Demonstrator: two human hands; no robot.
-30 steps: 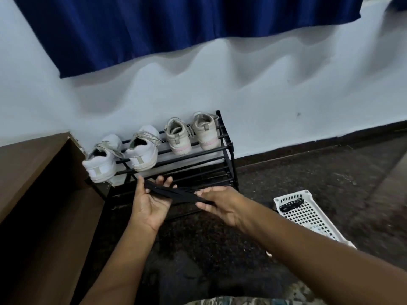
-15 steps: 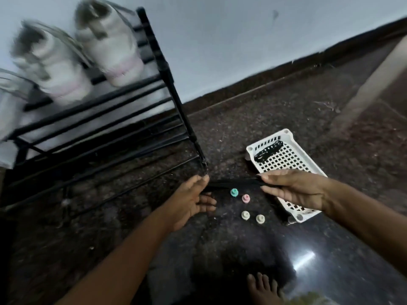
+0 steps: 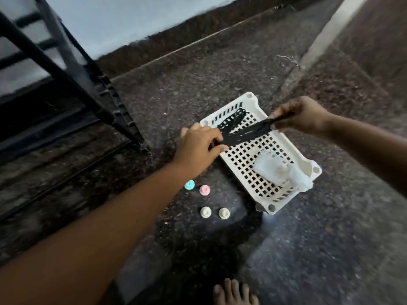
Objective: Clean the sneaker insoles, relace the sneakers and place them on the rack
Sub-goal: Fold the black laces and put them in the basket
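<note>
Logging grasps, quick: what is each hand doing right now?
Left hand: grips one end of the black strip, over the white basket.
Right hand: pinches its other end.

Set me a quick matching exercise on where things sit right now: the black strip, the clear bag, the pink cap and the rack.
Things:
1. black strip
2. clear bag
3. pink cap
4. rack

Places:
A. on the floor, left of the basket
B. lying in the basket's near end
C. standing at the left of the view
D. held between the left hand and the right hand, over the basket

Pairs: 1-D, 2-B, 3-A, 4-C
</note>
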